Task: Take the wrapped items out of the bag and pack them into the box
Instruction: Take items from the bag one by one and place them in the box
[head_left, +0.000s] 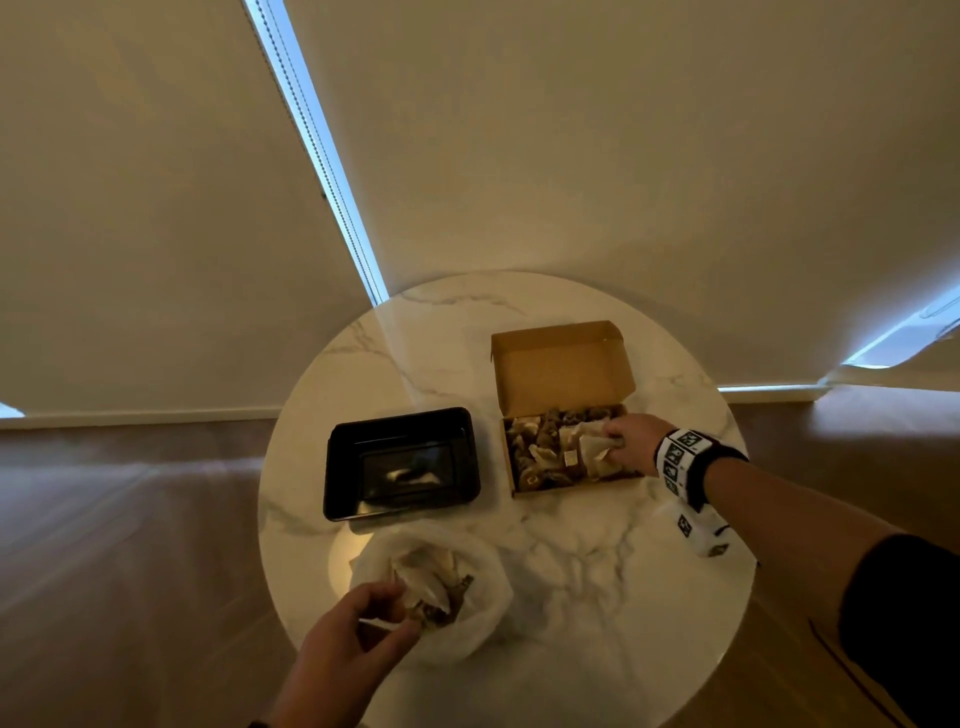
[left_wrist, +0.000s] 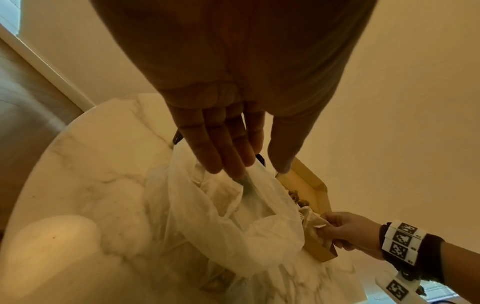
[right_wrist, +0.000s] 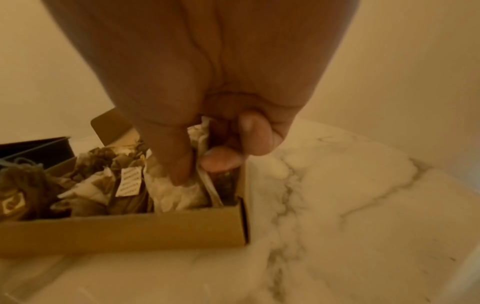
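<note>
An open brown cardboard box (head_left: 561, 364) on the right of the round marble table (head_left: 597, 571) holds several wrapped items. My right hand (head_left: 631, 441) is at the box's right end. Its thumb and curled fingers grip a white paper-wrapped item (right_wrist: 176, 193) that sits low inside the box wall (right_wrist: 130, 230). A thin clear plastic bag (head_left: 483, 587) lies at the table's front with more wrapped items (head_left: 436, 582) inside. My left hand (head_left: 400, 608) is at the bag's near left rim and pinches the film (left_wrist: 249, 179) there.
A black plastic tray (head_left: 332, 467) sits left of the box, just beyond the bag. Pale blinds hang close behind the table. The table's rounded edge runs near my left forearm.
</note>
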